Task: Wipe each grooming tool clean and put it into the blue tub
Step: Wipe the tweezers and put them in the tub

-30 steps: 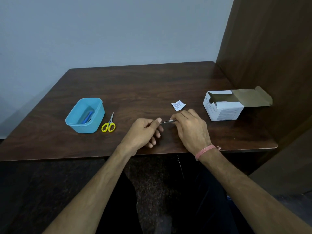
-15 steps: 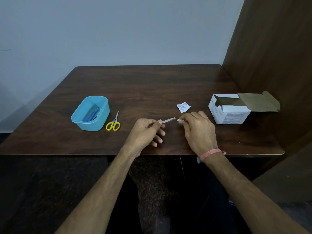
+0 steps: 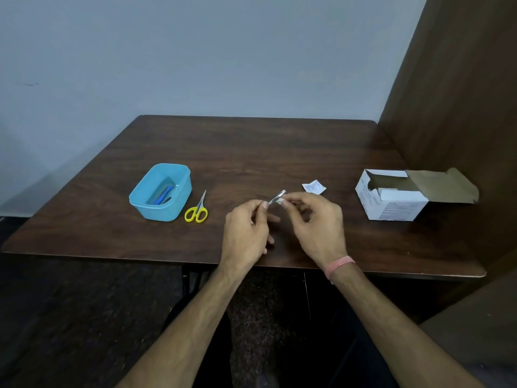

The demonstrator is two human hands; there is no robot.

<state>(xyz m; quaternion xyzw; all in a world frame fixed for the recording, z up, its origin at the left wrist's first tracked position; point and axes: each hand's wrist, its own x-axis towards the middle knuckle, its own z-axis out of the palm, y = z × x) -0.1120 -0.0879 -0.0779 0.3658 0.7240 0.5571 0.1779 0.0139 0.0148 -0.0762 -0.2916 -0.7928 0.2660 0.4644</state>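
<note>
Both hands hold a small metal tool above the table's near middle.

The left hand (image 3: 246,233) pinches the thin metal tool (image 3: 277,196) by its lower end; the right hand (image 3: 316,222) pinches a small white wipe (image 3: 280,201) against its tip. The blue tub (image 3: 161,191), holding a blue tool (image 3: 163,195), sits to the left, with yellow scissors (image 3: 197,210) just beside it on the table (image 3: 251,152). A torn packet (image 3: 314,186) and an open white box (image 3: 391,196) lie to the right.

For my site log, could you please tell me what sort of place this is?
Probably a plain indoor desk nook: a dark wooden table against a bare grey wall, a brown wooden side panel, and an open white cardboard box.
</note>
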